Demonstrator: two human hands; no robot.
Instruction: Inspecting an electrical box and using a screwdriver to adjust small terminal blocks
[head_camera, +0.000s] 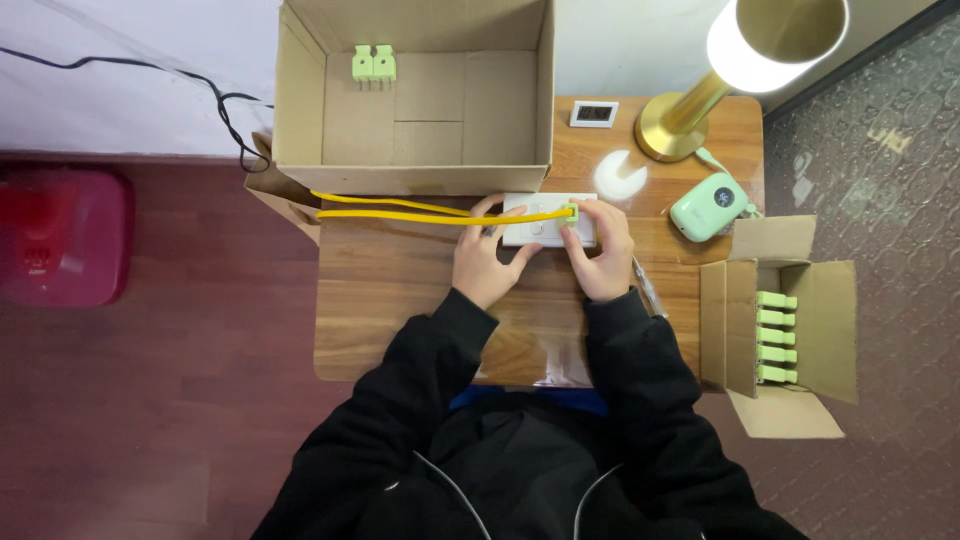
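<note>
A white power strip (540, 232) lies flat on the wooden table (400, 300). My left hand (484, 262) steadies the strip's left end, thumb and fingers around it. My right hand (601, 248) pinches a small green plug (572, 211) seated at the strip's right end. A yellow cable (400, 212) runs from that plug leftward across the strip and off the table's left edge.
A large open cardboard box (300, 110) behind the strip holds two green plugs (373, 64). A smaller open box (835, 330) at right holds several green plugs. A gold lamp (680, 120), a small white display (594, 113), a white disc (620, 175) and a mint-green device (709, 205) stand at back right.
</note>
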